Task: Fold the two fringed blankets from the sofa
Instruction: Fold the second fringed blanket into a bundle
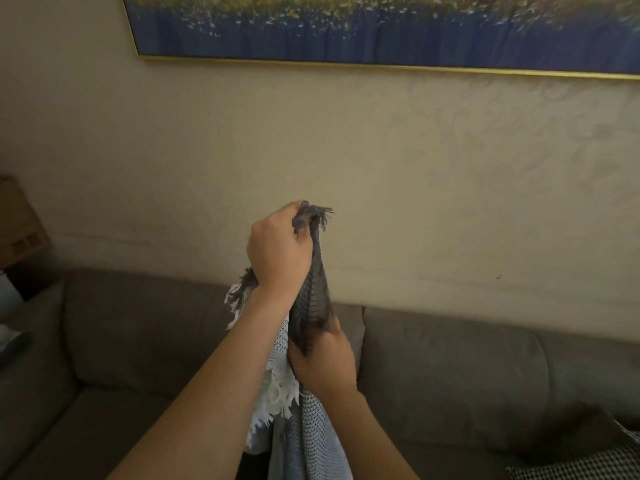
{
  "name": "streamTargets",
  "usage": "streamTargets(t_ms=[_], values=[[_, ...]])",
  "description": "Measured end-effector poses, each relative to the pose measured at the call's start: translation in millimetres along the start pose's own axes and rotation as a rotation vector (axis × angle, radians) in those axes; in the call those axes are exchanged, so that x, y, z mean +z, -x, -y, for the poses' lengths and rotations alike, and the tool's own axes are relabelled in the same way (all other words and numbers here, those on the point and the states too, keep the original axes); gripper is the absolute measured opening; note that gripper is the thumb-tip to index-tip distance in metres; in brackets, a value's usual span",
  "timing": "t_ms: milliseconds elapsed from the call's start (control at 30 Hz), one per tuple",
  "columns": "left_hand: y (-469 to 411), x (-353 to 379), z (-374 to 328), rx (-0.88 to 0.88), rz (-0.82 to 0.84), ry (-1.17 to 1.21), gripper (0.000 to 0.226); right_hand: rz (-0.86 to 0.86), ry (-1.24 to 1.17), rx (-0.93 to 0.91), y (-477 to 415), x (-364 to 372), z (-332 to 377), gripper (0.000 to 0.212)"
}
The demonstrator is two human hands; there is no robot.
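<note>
Head view, looking forward at a beige wall [415, 185] above a grey-brown sofa [450, 375]: both forearms rise from the bottom of the frame and meet at its centre on one fringed blanket [313, 299].

The left hand [277, 251] is the upper one. Its fingers [292, 211] are clenched round a gathered corner of the cloth, and a tuft of dark fringe [320, 216] sticks out above the knuckles. Just below it, the right hand [322, 362] grasps the same bunched cloth, its fingers [301, 365] wrapped round the dark woven strip that runs taut between the two hands.

The blanket is held up in front of the sofa back, off the seat. From the right hand it hangs down to the bottom edge of the frame in grey-blue folds. A white fringe [282, 393] spills out left of the right wrist, and more pale and dark tassels show behind the left wrist.

Along the top of the frame hangs a blue and yellow painting [381, 26] in a thin gold frame. A black-and-white checked fabric [581, 462] lies on the sofa seat in the lower right corner; whether it is a cushion or the other blanket I cannot tell. A wooden object [17, 220] stands at the left edge, too dim to make out.
</note>
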State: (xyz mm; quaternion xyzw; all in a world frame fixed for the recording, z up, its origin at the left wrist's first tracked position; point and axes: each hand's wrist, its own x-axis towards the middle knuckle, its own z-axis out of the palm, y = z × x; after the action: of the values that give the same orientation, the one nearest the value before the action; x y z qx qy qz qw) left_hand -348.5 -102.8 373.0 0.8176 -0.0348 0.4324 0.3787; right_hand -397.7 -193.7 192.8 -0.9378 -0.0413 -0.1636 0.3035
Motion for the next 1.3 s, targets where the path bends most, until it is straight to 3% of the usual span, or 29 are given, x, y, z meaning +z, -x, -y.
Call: streamTargets(t_ms=[100,167,300,467,600,833,967,1033,1100,1167,1300], values=[[-1.4,-1.6,4.3,-0.029,-0.002,-0.017,0.019,-0.006,0.035,-0.026,0.3,9.8,-0.1,0.027],[-4.2,-3.5,11.4,-0.059,-0.019,-0.050,0.018,-0.013,-0.094,-0.067,5.1,9.4,-4.0,0.019],[-2.1,-1.7,35.3,-0.147,-0.049,-0.116,0.017,-0.105,-0.360,-0.004,22.7,-0.4,-21.8,0.046],[27.7,10.8,44.6,-0.198,0.033,-0.113,0.017,0.101,-0.366,0.042,33.4,-5.4,-48.0,0.049],[37.5,12.8,45.0,-0.181,0.064,-0.137,0.015,0.091,-0.332,0.047,40.0,-5.5,-57.6,0.055],[38.1,1.8,50.3,-0.203,0.018,-0.177,0.015,-0.007,-0.320,0.250,40.8,-18.9,-66.4,0.016],[43.2,-2.1,50.7,-0.224,-0.041,-0.162,0.018,-0.065,-0.350,0.285,35.1,-37.1,-59.7,0.036],[47.3,-0.8,51.4,-0.210,-0.045,-0.138,0.022,-0.007,-0.263,0.274,28.5,-39.5,-59.7,0.026],[48.9,0.9,55.5,-0.219,-0.037,-0.120,0.024,0.063,-0.285,0.323,22.1,-40.1,-62.6,0.033],[46.2,2.2,63.0,-0.217,-0.026,-0.079,0.020,0.088,-0.339,0.401,17.1,-43.5,-64.3,0.026],[41.2,-4.0,70.0,-0.230,-0.029,0.105,0.015,-0.065,-0.397,0.475,0.5,-64.7,-55.2,0.018]])
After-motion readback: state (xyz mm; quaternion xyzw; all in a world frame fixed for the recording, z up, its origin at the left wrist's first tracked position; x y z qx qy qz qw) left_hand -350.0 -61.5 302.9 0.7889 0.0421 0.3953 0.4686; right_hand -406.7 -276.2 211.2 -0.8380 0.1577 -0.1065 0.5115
